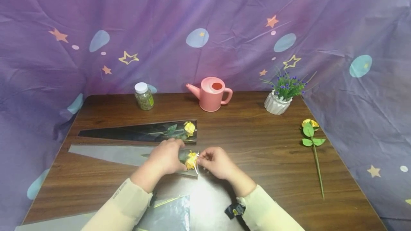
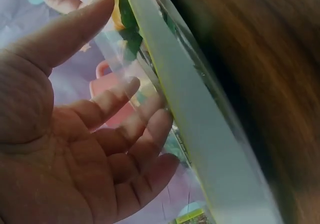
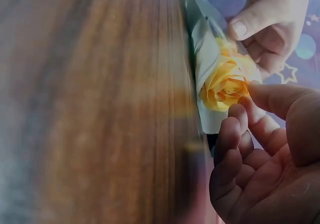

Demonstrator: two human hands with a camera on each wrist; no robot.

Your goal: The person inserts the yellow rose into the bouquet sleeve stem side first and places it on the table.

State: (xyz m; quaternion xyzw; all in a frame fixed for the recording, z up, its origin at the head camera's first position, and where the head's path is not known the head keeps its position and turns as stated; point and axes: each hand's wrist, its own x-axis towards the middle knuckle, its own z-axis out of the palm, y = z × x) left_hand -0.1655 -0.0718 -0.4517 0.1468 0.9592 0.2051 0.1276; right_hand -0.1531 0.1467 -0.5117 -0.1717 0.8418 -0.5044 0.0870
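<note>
Touching a grey flower sleeve [image 1: 109,153] on the desk [image 1: 257,142], L hand [image 1: 165,157] has its grip spread, thumb nr the yellow rose [image 1: 191,160] in the sleeve's R end; R hand [image 1: 218,163] grip pinches the sleeve's clear edge; loose yellow rose [image 1: 308,130] lies far R.

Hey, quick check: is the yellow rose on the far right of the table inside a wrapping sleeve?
No, that rose lies bare on the wooden table, its leaves and stem uncovered.

White-lidded jar [image 1: 145,99] on a wooden table [image 1: 247,127], pink watering can [image 1: 209,97] mid-back, white pot [image 1: 277,104] of purple flowers [image 1: 288,88], star-printed purple cloth [image 1: 231,10] behind
</note>
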